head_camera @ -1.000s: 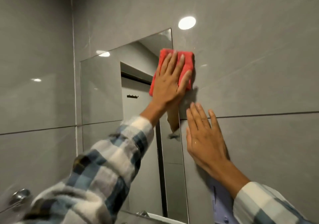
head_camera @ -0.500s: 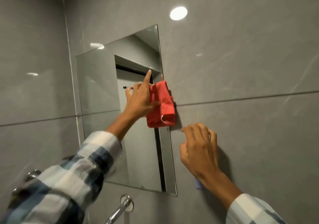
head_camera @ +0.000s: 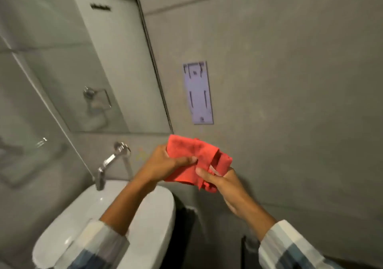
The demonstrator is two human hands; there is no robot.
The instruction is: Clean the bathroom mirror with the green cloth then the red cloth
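Note:
The red cloth (head_camera: 193,158) is bunched up in front of the grey tiled wall, below the mirror's lower right corner. My left hand (head_camera: 163,164) pinches its left side and my right hand (head_camera: 220,180) grips its right side. The mirror (head_camera: 87,61) fills the upper left, and neither hand touches it. No green cloth is in view.
A white basin (head_camera: 149,217) sits below my left forearm, with a chrome tap (head_camera: 109,162) coming out of the wall above it. A pale purple mounting plate (head_camera: 199,93) is fixed to the wall right of the mirror. Something dark stands on the floor beside the basin.
My left hand took the red cloth off the mirror and brought it down. My right hand left the wall and now grips the cloth too. The view has tilted down to the basin.

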